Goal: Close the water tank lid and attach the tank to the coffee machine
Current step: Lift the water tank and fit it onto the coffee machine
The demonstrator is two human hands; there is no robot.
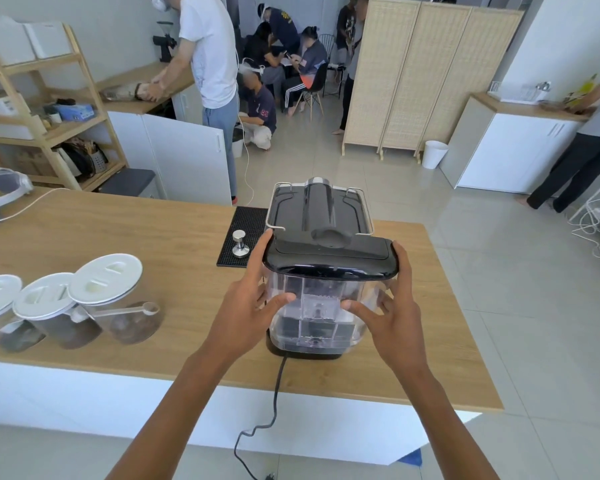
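A clear plastic water tank (317, 306) with a black lid (329, 258) lying flat on top sits against the near side of the black coffee machine (321, 209). My left hand (250, 296) grips the tank's left side, thumb on its front wall and fingers up at the lid's left edge. My right hand (392, 306) holds the right side the same way. The tank's bottom rests on the machine's black base (302, 353) on the wooden counter (153, 244).
Three jars with white lids (70, 299) and a metal scoop (132, 310) stand at the counter's left. A steel tamper (240, 243) sits on a black mat (246, 223). The machine's power cord (274, 403) hangs over the near edge. Several people are in the background.
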